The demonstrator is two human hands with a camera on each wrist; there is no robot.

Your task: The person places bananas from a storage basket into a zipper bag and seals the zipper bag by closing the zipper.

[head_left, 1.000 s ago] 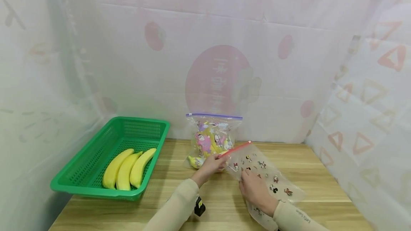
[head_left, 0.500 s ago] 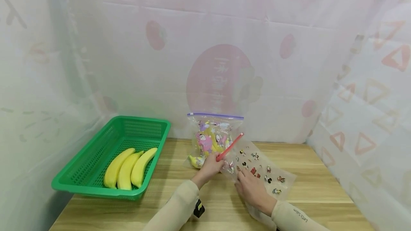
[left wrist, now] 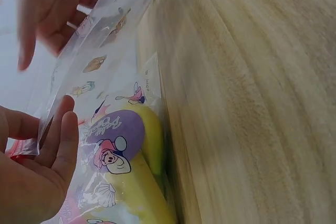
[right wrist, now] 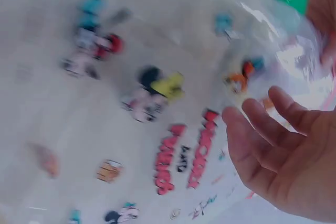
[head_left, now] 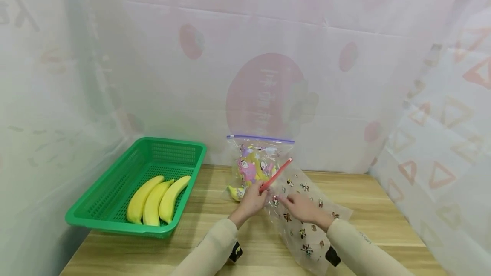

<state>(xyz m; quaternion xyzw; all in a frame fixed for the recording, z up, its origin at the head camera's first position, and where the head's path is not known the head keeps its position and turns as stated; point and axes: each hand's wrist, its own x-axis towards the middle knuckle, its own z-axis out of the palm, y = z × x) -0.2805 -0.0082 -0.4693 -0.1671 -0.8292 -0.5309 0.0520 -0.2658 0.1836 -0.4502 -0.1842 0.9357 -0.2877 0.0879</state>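
Observation:
My left hand (head_left: 252, 199) pinches a clear zip bag (head_left: 307, 235) with small cartoon prints by its red zip strip (head_left: 277, 174). The bag hangs down to the right and lies partly on the table. My right hand (head_left: 301, 208) is beside the bag's upper part; its fingers are loosely bent in the right wrist view and grip nothing. Behind the left hand stands another zip bag (head_left: 247, 169) with a purple strip, holding yellow bananas; one banana (left wrist: 142, 192) shows through its film in the left wrist view.
On the left, a green basket (head_left: 168, 152) holds three bananas (head_left: 152, 203). The wooden table (head_left: 368, 203) ends at a printed cloth (head_left: 326, 148) at the back and sides. Black devices (head_left: 332, 256) sit at both wrists.
The red strip has tilted more steeply and drawn toward the left hand. My right hand has turned and its fingers have come off the bag's face; the bag's lower part has spread out.

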